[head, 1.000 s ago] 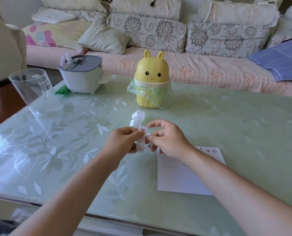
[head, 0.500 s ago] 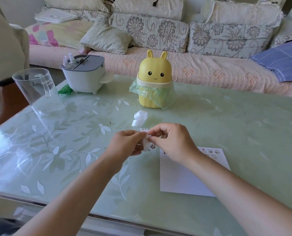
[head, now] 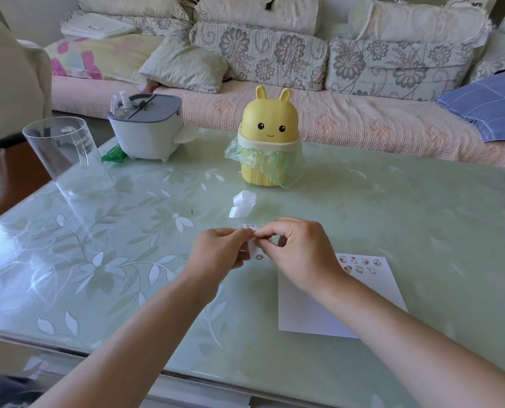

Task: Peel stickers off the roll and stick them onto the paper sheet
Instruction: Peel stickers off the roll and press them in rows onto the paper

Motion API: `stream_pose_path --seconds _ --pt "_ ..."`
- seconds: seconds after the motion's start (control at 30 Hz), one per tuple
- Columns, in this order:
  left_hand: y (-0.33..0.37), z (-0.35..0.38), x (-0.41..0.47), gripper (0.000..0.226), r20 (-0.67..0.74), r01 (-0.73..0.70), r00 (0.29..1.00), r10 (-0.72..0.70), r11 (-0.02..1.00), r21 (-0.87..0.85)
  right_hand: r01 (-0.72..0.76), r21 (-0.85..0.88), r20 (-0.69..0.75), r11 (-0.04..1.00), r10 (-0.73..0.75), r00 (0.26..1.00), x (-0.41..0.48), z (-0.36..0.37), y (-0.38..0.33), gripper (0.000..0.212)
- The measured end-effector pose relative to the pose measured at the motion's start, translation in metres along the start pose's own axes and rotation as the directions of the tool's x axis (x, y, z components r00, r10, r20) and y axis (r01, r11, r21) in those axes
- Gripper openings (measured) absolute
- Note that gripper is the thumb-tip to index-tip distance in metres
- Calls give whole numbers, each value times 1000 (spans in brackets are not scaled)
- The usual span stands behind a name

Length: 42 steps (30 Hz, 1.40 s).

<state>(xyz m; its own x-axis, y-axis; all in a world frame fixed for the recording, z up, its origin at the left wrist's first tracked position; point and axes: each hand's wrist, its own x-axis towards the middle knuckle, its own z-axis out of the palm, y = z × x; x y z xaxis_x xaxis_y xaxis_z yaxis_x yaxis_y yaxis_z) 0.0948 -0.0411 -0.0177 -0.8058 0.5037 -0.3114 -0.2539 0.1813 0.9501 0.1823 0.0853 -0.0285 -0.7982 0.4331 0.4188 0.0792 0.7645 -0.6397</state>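
Pinched between our two hands, the strip (head: 256,249) of stickers hangs just above the table (head: 407,207). Our left hand (head: 218,256) grips its backing between thumb and fingertips. Our right hand (head: 302,254), fingers curled tight, pinches the strip near its top, apparently working at one sticker.

Whether an edge has lifted we cannot tell, as our fingers hide it. A pull too quick or too sharp could tear the sticker or fold it onto itself, and it may cling to a fingertip instead of coming away clean.

The sheet (head: 310,315) lies flat just right of our hands, with a cluster of stickers (head: 360,265) in its far right corner. Our right forearm crosses it and must swing clear before we press anything down.

Just beyond our hands a loose white curl (head: 243,203) rests on the table. A yellow bin (head: 270,142), a clear cup (head: 65,154) and a grey pot (head: 146,128) stand well apart, none in our way.
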Motion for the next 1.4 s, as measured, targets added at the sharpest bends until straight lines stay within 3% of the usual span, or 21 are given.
stream_pose_path --seconds 0.13,0.23,0.4,0.53,0.63,0.73,0.8,0.87,1.0,1.23,1.4 --pt "-1 1 1 20 -32 20 999 -19 999 25 62 -62 -14 996 -63 998 -2 3 2 9" --pt "-4 0 4 23 -50 4 999 1 995 99 37 -13 23 999 -37 999 -2 3 2 10" --pt "-14 -6 22 41 -140 -94 973 185 866 491 -248 185 118 951 229 966 3 -13 1 13" --pt "-13 -5 19 28 -121 -139 941 315 689 711 -488 266 257 831 427 867 5 -38 12 5" --pt "-17 -2 15 30 -38 -309 840 541 533 788 -572 179 295 800 511 807 1 -49 24 5" --pt "-19 6 10 18 199 -572 640 742 287 769 -628 113 338 770 565 753 -7 -52 32 6" --pt "-21 14 5 12 364 -700 549 752 176 692 -634 70 381 770 566 731 -12 -52 34 6" --pt "-28 19 1 15 519 -778 501 693 98 621 -624 52 407 779 555 726 -15 -49 34 7" --pt "-46 15 -1 19 657 -811 536 530 107 576 -601 22 419 799 538 731 -13 -43 33 8" --pt "-53 5 0 23 615 -756 617 491 152 637 -539 -105 393 836 533 750 -11 -37 35 12" --pt "-51 4 -3 26 620 -751 628 470 158 641 -526 -146 365 838 539 759 -9 -32 34 11"
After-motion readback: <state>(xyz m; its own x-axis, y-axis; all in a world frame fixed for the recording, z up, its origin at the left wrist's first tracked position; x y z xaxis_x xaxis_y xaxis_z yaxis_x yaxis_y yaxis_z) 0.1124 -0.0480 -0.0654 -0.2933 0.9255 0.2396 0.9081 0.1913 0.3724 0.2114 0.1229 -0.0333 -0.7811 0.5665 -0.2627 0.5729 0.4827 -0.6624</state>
